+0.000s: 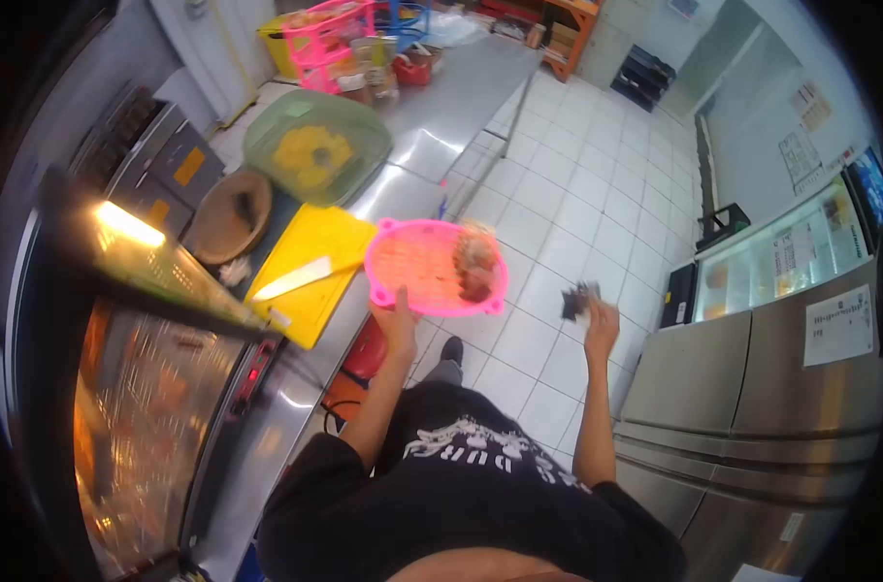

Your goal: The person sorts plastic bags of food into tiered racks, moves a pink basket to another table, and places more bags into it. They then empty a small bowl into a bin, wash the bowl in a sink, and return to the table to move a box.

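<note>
A pink basket [412,267] is held out over the floor beside the steel counter, with my left hand [395,318] closed on its near left edge. Some brownish food [475,264], too blurred to name, lies at the basket's right end. Out to the right, my right hand [600,322] pinches a small dark object [575,303] that I cannot make out; it is apart from the basket. Left of the basket, a knife [294,278] with a white blade rests on a yellow cutting board [317,242].
A green tub [369,145] with yellow food and a brown round bowl [230,215] stand beyond the board. A lit glass display case [150,427] is at the left. Steel fridges [689,373] line the right side. Pink racks [315,44] stand at the counter's far end.
</note>
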Motion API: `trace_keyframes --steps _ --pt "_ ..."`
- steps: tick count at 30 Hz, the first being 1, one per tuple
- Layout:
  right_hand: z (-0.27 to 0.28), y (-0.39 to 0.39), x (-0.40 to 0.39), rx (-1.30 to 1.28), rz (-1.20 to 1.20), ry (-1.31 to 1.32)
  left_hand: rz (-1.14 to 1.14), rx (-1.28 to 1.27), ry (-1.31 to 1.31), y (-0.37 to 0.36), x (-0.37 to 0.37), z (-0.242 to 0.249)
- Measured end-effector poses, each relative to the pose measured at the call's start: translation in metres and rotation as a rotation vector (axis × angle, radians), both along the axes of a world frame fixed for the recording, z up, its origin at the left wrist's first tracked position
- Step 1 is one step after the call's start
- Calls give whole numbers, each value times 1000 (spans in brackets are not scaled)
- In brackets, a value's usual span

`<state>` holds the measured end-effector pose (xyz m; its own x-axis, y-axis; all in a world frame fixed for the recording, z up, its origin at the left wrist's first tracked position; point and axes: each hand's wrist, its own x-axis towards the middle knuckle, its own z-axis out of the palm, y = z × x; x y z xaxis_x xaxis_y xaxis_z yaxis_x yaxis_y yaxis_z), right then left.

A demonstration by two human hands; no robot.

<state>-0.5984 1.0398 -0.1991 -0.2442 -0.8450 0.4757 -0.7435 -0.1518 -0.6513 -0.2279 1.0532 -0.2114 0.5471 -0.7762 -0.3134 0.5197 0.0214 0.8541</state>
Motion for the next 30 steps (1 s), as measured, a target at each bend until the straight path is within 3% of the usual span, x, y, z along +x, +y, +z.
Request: trace_keyframes --steps 3,7,8,12,15,16,19,22,23,26,28,30 --pt "49 -126 -8 27 135 91 50 -25 13 -120 -9 -1" --pt "128 -273 5 67 315 -150 159 78 41 -244 -24 16" --pt "136 -313 7 74 423 -234 190 79 38 -273 -26 10" --pt "155 -446 31 91 714 -134 307 -31 27 -359 -27 -35" --pt "153 -548 71 168 917 -134 430 -24 -6 -432 -33 -42" --pt "154 -577 89 121 941 -22 441 18 25 -438 -38 -44" --pt "156 -657 161 82 1197 -80 489 9 -58 -471 -39 -59" --pt "184 -698 251 34 1340 -107 517 50 9 -495 -43 -56" --pt "168 -718 286 44 1422 -259 539 54 8 -500 -42 -66" --pt "146 -737 385 51 1477 -358 597 72 -81 -513 -33 -95" --pt "151 -734 432 350 1489 -361 621 121 -51 -521 -34 -94" --pt "139 -735 476 430 1488 -374 636 108 -46 -522 -37 -101"
